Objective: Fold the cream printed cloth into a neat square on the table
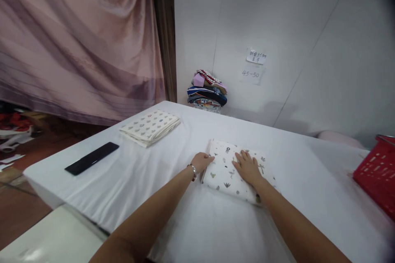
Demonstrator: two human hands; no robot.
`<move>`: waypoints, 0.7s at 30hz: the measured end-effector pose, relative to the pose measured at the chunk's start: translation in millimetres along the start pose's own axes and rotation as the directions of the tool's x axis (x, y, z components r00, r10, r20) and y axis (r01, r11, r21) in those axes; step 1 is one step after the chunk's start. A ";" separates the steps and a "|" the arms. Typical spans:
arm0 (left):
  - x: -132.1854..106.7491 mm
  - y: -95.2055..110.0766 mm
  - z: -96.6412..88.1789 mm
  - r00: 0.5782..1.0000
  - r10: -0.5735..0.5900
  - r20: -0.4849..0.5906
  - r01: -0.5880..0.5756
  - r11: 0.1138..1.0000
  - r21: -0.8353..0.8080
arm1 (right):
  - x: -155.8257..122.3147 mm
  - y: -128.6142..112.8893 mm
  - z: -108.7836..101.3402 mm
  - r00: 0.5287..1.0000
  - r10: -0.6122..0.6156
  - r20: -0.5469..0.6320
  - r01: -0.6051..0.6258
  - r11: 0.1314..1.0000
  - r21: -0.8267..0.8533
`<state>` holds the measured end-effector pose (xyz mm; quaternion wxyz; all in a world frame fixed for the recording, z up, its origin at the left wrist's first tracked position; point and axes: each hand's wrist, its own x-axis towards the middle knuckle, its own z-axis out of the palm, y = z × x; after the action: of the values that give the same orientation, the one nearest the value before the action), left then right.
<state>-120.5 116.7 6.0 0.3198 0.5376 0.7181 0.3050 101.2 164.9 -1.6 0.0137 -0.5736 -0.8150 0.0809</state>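
Note:
A folded white cloth [226,176] with small plant and animal prints lies flat on the white-covered table in front of me. My left hand [201,162], with a bracelet at the wrist, grips the cloth's left edge, thumb on top and the other fingers curled at the side. Spread across the upper right part of the same cloth, my right hand [247,167] lies flat, palm down. Farther left rests a second folded cloth [150,126], cream with small grey motifs, touched by neither hand.
A long black flat object [91,158] lies on the table's [129,185] left side. At the right edge stands a red plastic basket [378,172]. Behind the table is a stack of folded fabrics [207,90] by the wall. A pink curtain [92,41] hangs at the left.

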 end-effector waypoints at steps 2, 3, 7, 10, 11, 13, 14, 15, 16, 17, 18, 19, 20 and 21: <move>-11.2 -1.9 3.4 1.000 0.005 -0.010 -0.005 1.000 -0.007 | -4.6 -4.1 -3.8 1.000 0.006 0.007 -0.006 1.000 0.012; -16.2 -3.1 4.6 1.000 0.004 -0.016 -0.004 1.000 -0.011 | -8.9 -7.2 -5.7 1.000 0.005 0.008 -0.005 1.000 0.019; -33.4 -11.1 6.9 0.999 0.022 -0.027 -0.024 0.997 -0.075 | -34.5 -24.4 -8.3 0.998 -0.053 0.020 0.052 0.998 0.047; -43.2 -16.6 8.7 0.996 0.060 -0.067 -0.066 0.993 -0.102 | -50.5 -34.7 -4.8 0.993 -0.112 0.023 0.110 0.992 0.060; -45.9 -17.5 9.7 0.992 0.072 -0.100 -0.083 0.992 -0.101 | -53.4 -36.7 -3.2 0.993 -0.120 0.023 0.118 0.991 0.058; -50.4 -17.3 12.5 0.982 0.070 -0.174 -0.086 0.992 -0.087 | -56.0 -38.9 -0.1 0.993 -0.116 0.028 0.115 0.992 0.046; -52.3 -16.4 13.9 0.978 0.055 -0.201 -0.072 0.995 -0.076 | -56.2 -39.3 1.3 0.993 -0.111 0.028 0.110 0.993 0.035; -53.9 -15.2 15.3 0.975 0.036 -0.221 -0.051 0.997 -0.063 | -56.1 -39.5 2.5 0.994 -0.105 0.026 0.105 0.994 0.022; -55.4 -13.9 16.4 0.973 0.019 -0.231 -0.032 0.998 -0.050 | -55.9 -39.5 3.7 0.995 -0.101 0.021 0.101 0.995 0.009; -56.5 -12.8 17.1 0.971 0.008 -0.238 -0.018 0.999 -0.039 | -55.8 -39.4 4.7 0.995 -0.099 0.013 0.099 0.995 -0.003; -57.5 -11.9 17.5 0.970 0.003 -0.244 -0.011 0.999 -0.032 | -55.9 -39.2 5.5 0.995 -0.098 0.004 0.098 0.995 -0.011; -58.4 -11.6 17.4 0.969 0.008 -0.248 -0.016 0.999 -0.031 | -56.1 -38.9 6.4 0.995 -0.100 -0.004 0.100 0.995 -0.017; -59.3 -11.9 17.0 0.969 0.022 -0.246 -0.032 0.999 -0.037 | -56.3 -38.6 7.1 0.994 -0.105 -0.010 0.104 0.994 -0.020; -60.3 -13.0 16.1 0.970 0.040 -0.240 -0.053 0.997 -0.050 | -56.5 -38.3 7.7 0.994 -0.109 -0.014 0.108 0.994 -0.022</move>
<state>-102.2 56.8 -6.1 0.2386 0.5046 0.7298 0.3948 83.9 98.5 0.4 0.0183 -0.5293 -0.8456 0.0668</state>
